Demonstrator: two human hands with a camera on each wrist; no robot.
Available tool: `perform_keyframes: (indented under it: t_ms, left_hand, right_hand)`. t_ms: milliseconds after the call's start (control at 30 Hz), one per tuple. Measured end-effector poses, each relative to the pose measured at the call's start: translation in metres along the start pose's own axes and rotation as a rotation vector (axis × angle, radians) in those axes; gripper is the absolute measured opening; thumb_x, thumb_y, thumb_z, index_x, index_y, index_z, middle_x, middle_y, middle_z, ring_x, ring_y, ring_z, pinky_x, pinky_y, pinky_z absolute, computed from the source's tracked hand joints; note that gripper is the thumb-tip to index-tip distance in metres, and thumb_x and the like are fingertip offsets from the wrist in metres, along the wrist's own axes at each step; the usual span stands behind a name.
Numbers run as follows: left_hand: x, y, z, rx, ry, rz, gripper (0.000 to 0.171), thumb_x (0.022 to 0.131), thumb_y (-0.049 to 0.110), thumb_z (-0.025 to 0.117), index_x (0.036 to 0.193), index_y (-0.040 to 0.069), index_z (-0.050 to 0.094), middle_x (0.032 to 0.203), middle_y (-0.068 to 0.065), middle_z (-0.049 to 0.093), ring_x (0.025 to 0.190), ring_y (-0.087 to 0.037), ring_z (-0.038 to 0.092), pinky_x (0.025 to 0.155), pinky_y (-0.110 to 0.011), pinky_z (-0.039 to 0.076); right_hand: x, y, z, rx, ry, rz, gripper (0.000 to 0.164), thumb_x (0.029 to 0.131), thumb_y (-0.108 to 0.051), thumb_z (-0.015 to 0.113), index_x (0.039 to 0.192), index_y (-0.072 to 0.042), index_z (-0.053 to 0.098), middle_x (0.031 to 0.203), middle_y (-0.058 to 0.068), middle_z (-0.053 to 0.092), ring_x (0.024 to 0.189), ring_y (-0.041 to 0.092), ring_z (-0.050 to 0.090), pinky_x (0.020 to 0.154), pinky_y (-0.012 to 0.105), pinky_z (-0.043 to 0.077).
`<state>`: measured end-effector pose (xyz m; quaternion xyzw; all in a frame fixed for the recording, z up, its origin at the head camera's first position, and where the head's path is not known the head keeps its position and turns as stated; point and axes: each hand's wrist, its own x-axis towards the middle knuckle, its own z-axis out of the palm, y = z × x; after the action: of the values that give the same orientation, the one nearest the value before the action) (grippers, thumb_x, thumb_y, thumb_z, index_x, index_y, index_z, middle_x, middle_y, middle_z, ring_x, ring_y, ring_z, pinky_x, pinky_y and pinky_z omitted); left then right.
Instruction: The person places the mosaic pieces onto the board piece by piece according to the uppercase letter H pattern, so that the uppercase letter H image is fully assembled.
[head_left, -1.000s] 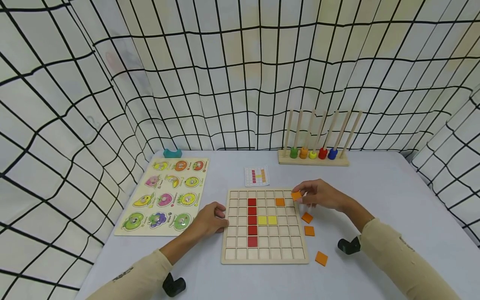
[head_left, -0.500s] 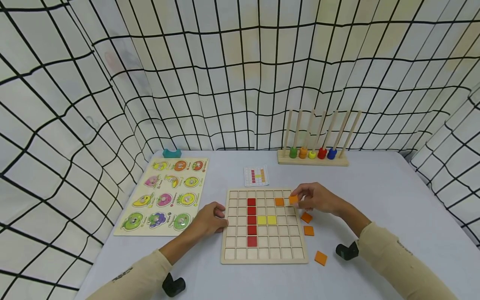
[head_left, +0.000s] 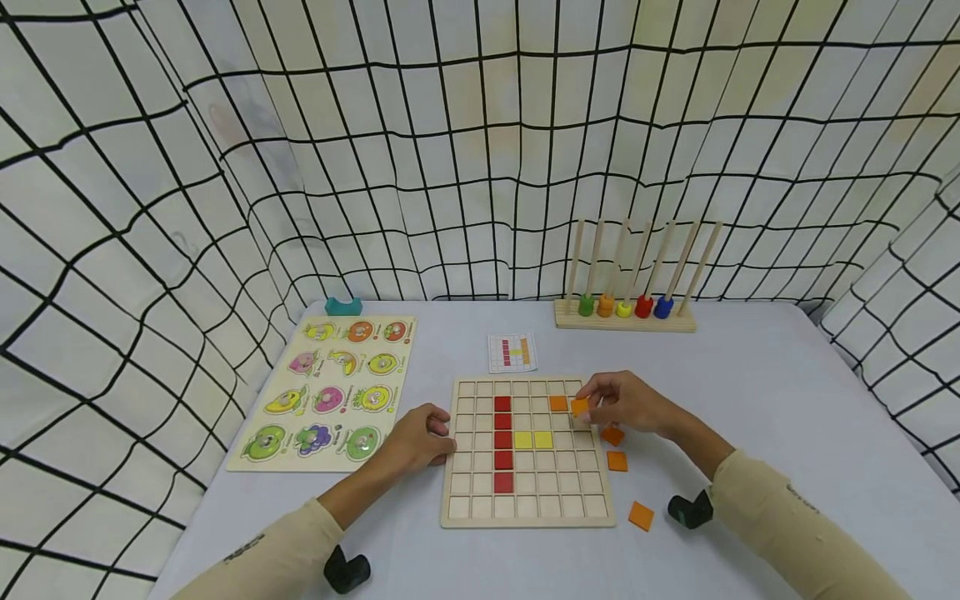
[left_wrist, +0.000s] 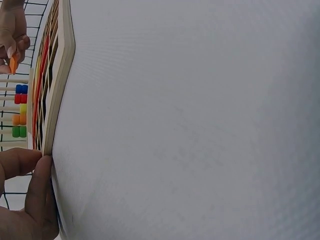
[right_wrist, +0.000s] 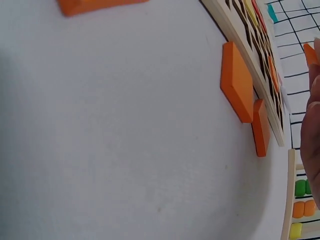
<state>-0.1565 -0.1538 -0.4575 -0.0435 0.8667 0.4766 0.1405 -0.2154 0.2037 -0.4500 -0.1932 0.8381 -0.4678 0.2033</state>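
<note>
A wooden grid board (head_left: 528, 522) lies flat, with a column of red tiles (head_left: 503, 439), two yellow tiles (head_left: 533, 440) side by side and one orange tile (head_left: 558, 403) in its squares. At the board's left edge, my left hand (head_left: 417, 437) grips the rim; the left wrist view shows thumb and finger (left_wrist: 41, 185) meeting at it. My right hand (head_left: 628, 402) pinches another orange tile (head_left: 579, 407) above the board's upper right, tilted and just right of the seated orange one. Three loose orange tiles (head_left: 617, 461) lie on the cloth right of the board.
A printed pattern card (head_left: 512, 353) lies behind the board. A fruit puzzle board (head_left: 322, 392) is at left, with a teal piece (head_left: 343, 307) behind it. A pegged bead counter (head_left: 625, 321) stands back right. Black netting (head_left: 517, 175) surrounds the white table (head_left: 757, 383).
My right hand has moved left and slightly nearer, carrying its orange tile from the board's upper right corner to above a square in the row with the seated orange tile. The left hand stays put.
</note>
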Motion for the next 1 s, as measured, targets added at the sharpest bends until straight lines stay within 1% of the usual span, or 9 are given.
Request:
perform_keyframes:
  t_ms: [167, 267, 433, 567, 733, 833, 1000]
  left_hand:
    - [0.0, 0.001, 0.0, 0.0, 0.001, -0.002, 0.041, 0.081, 0.002, 0.072, 0.12, -0.002, 0.059, 0.099, -0.01, 0.059, 0.08, -0.017, 0.063, 0.068, -0.027, 0.062]
    - [0.0, 0.0, 0.0, -0.001, -0.001, -0.002, 0.041, 0.081, 0.002, 0.072, 0.119, -0.002, 0.059, 0.099, -0.01, 0.059, 0.08, -0.017, 0.063, 0.068, -0.027, 0.062]
    - [0.0, -0.001, 0.001, -0.002, -0.004, 0.002, 0.04, 0.081, 0.002, 0.073, 0.119, -0.002, 0.059, 0.099, -0.01, 0.059, 0.08, -0.017, 0.063, 0.068, -0.028, 0.062]
    - [0.001, -0.001, 0.001, -0.001, 0.002, 0.0, 0.039, 0.081, 0.001, 0.073, 0.118, -0.001, 0.059, 0.098, -0.01, 0.059, 0.079, -0.017, 0.063, 0.067, -0.027, 0.062]
    - [0.001, 0.0, 0.001, 0.003, 0.002, -0.003, 0.04, 0.081, 0.002, 0.073, 0.118, -0.001, 0.06, 0.098, -0.009, 0.059, 0.079, -0.017, 0.062, 0.067, -0.027, 0.061]
    - [0.0, 0.0, 0.0, 0.006, 0.0, -0.002, 0.039, 0.081, 0.002, 0.073, 0.118, -0.001, 0.06, 0.098, -0.01, 0.059, 0.079, -0.017, 0.062, 0.067, -0.027, 0.062]
    - [0.001, -0.001, 0.001, 0.003, -0.001, -0.003, 0.04, 0.081, 0.002, 0.073, 0.119, -0.001, 0.06, 0.099, -0.01, 0.059, 0.079, -0.017, 0.063, 0.067, -0.027, 0.061]
  right_hand:
    - [0.001, 0.001, 0.004, 0.004, -0.013, 0.007, 0.032, 0.088, -0.021, 0.077, 0.117, -0.008, 0.071, 0.088, 0.006, 0.063, 0.071, 0.022, 0.06, 0.059, 0.026, 0.055]
    - [0.002, 0.002, 0.005, 0.003, -0.023, 0.015, 0.036, 0.088, -0.022, 0.077, 0.121, -0.007, 0.07, 0.091, 0.006, 0.064, 0.07, 0.021, 0.06, 0.057, 0.024, 0.053]
    - [0.002, 0.0, 0.008, -0.01, -0.047, -0.006, 0.039, 0.09, -0.02, 0.075, 0.125, -0.003, 0.068, 0.097, 0.008, 0.066, 0.072, 0.02, 0.058, 0.057, 0.022, 0.052]
    - [0.004, 0.0, 0.011, -0.03, -0.042, -0.013, 0.038, 0.09, -0.018, 0.075, 0.124, -0.004, 0.069, 0.097, 0.01, 0.066, 0.072, 0.019, 0.057, 0.056, 0.021, 0.05]
    - [0.008, 0.002, 0.014, -0.05, -0.026, 0.007, 0.035, 0.087, -0.022, 0.079, 0.118, -0.007, 0.071, 0.092, 0.006, 0.067, 0.072, 0.017, 0.056, 0.055, 0.021, 0.049]
    - [0.011, 0.003, 0.016, -0.074, -0.018, 0.017, 0.033, 0.086, -0.022, 0.08, 0.115, -0.009, 0.072, 0.088, 0.003, 0.067, 0.073, 0.017, 0.056, 0.056, 0.021, 0.048]
    - [0.014, 0.001, 0.018, -0.102, -0.01, 0.021, 0.03, 0.087, -0.02, 0.079, 0.114, -0.007, 0.073, 0.083, 0.002, 0.067, 0.075, 0.019, 0.056, 0.06, 0.022, 0.049]
